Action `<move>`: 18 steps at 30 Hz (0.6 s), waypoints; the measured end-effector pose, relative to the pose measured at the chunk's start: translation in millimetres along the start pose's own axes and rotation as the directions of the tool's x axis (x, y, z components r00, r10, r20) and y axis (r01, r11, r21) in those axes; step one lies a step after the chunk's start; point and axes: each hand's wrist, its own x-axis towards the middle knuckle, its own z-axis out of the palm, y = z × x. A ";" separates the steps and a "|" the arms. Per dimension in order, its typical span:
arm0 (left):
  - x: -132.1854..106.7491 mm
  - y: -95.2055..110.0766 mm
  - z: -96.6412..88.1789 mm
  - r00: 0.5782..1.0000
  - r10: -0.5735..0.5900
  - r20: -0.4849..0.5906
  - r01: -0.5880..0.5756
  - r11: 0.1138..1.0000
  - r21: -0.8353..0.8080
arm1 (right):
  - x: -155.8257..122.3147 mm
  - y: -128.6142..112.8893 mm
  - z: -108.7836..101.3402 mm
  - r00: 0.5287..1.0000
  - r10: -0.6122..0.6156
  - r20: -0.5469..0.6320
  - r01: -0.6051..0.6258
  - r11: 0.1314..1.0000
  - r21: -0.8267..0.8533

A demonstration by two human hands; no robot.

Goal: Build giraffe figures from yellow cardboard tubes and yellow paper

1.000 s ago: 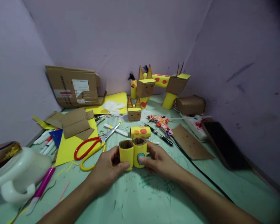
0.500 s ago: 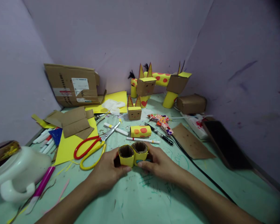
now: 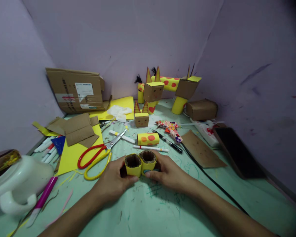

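Two short yellow cardboard tubes [image 3: 140, 163] stand side by side on the green table, their brown open ends facing up. My left hand [image 3: 112, 182] is closed round the left tube, its thumb pressed along the lower front. On the other side my right hand [image 3: 170, 172] grips the right tube, fingers over a blue spot on its face. The two tubes touch each other. Just behind them lies a yellow tube with orange spots [image 3: 148, 138] and a white pen [image 3: 151, 148].
Red-and-yellow scissors [image 3: 96, 157] lie left of my hands. Yellow paper [image 3: 72, 156], cardboard scraps [image 3: 79, 131] and markers [image 3: 48, 151] fill the left side. A white jug [image 3: 17, 184] stands at the near left. A spotted glue gun [image 3: 171, 129], its black cord and a dark phone [image 3: 236, 151] lie right. Cardboard animal figures [image 3: 162, 90] stand at the back.
The pair of tubes has been lowered and tilted slightly, so their open tops show more. Both hands stay closed on them in much the same place.
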 end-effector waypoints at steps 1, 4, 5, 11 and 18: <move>-0.2 -0.1 0.0 1.000 -0.002 -0.002 0.002 1.000 0.004 | 0.0 -0.2 -0.2 1.000 0.001 -0.001 -0.001 1.000 -0.004; -0.7 -1.0 -0.2 1.000 -0.009 -0.003 0.009 1.000 0.014 | -0.1 -0.8 -0.9 1.000 0.000 0.006 0.000 1.000 -0.019; -0.7 -1.4 -0.2 1.000 -0.006 -0.002 0.006 1.000 0.014 | -0.1 -1.0 -1.2 1.000 -0.001 0.008 0.001 1.000 -0.026; -0.9 -3.8 0.2 0.999 0.023 -0.046 -0.022 1.000 0.022 | 1.4 0.7 -0.9 1.000 -0.024 -0.008 0.024 0.998 -0.065; -1.1 -7.8 3.0 0.990 0.065 -0.123 -0.053 0.993 0.105 | 0.3 8.3 1.7 1.000 -0.018 -0.018 0.016 0.996 -0.087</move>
